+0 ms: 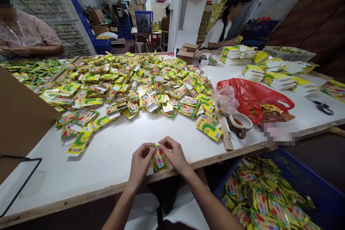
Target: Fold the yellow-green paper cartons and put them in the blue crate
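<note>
At the table's front edge, a small yellow-green printed box [160, 159] stands between my two hands. My left hand [142, 158] pinches its upper left corner with thumb and forefinger. On the other side, my right hand [174, 152] closes its fingertips on the upper right corner. The top edge of the box is partly hidden by my fingers. Beyond my hands lies a wide heap of similar small boxes [129, 82], several with white end flaps standing open. One yellow box [209, 128] lies apart to the right of my hands.
A blue crate [309, 187] of shiny printed packets stands low at right. A brown mug [238, 124], red plastic bag [250, 95] and black scissors [322, 107] lie right of a wooden strip [225, 134]. Brown cardboard [24, 115] rises at left. Two people sit across the table.
</note>
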Motion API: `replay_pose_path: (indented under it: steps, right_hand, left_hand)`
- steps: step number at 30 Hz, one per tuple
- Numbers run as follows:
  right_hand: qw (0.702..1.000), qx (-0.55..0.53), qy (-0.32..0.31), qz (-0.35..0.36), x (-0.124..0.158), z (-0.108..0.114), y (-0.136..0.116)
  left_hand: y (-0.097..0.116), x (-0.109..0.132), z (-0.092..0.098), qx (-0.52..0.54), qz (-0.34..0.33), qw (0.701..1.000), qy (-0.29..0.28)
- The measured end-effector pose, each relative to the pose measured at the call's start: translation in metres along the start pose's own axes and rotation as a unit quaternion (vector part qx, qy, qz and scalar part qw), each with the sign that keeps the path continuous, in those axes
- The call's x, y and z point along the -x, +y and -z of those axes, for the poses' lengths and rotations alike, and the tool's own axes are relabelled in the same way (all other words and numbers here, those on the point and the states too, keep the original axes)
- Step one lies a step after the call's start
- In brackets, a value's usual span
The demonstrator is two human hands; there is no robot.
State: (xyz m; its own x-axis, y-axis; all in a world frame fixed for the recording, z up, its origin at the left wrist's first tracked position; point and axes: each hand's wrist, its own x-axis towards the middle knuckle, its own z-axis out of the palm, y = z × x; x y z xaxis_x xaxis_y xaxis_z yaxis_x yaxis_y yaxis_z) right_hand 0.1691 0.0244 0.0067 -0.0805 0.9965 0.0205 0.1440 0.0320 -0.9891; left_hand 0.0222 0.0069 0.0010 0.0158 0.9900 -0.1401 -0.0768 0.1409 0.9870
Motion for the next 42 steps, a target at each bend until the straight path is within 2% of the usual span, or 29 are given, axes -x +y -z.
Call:
replay_pose_path:
  steps: [6, 14, 22, 26, 29, 31, 34, 36, 38, 40, 42]
  right_hand:
    - [0.994, -0.086, -0.049, -0.052, -0.016, 0.009, 0.0]
    - [0.992, -0.061, -0.106, -0.036, -0.018, 0.015, -0.011]
    - [0.989, -0.007, -0.149, -0.018, -0.017, 0.025, -0.013]
    - [0.991, -0.004, -0.134, -0.022, -0.011, 0.015, -0.009]
    - [0.997, 0.006, -0.079, 0.001, 0.002, 0.011, -0.015]
    - [0.999, 0.043, -0.014, 0.027, 0.016, 0.029, -0.027]
    - [0.982, 0.173, 0.071, 0.03, 0.039, 0.095, -0.049]
    - [0.949, 0.311, 0.059, -0.003, 0.047, 0.146, -0.056]
    - [0.908, 0.413, 0.07, -0.024, 0.042, 0.182, -0.05]
    - [0.868, 0.484, 0.104, -0.035, 0.026, 0.196, -0.034]
    - [0.831, 0.538, 0.133, -0.05, 0.004, 0.192, -0.011]
  left_hand:
    - [-0.002, 0.0, -0.003, 0.015, 0.003, 1.0, 0.002]
    - [-0.01, 0.007, -0.027, 0.064, -0.005, 0.995, 0.078]
    - [-0.011, 0.01, -0.03, 0.06, -0.003, 0.996, 0.07]
    - [-0.01, 0.008, -0.028, 0.057, -0.011, 0.996, 0.065]
    - [-0.008, 0.008, -0.027, 0.06, -0.011, 0.997, 0.046]
    - [-0.006, 0.008, -0.027, 0.056, -0.032, 0.997, 0.041]
    - [-0.005, 0.007, -0.027, 0.035, -0.059, 0.996, 0.051]
    - [-0.006, 0.005, -0.028, 0.006, -0.035, 0.998, 0.042]
    - [-0.007, 0.004, -0.03, -0.032, -0.009, 0.999, 0.019]
    - [-0.007, 0.003, -0.033, -0.066, -0.007, 0.998, -0.006]
    - [-0.006, 0.005, -0.033, -0.087, -0.016, 0.996, -0.021]
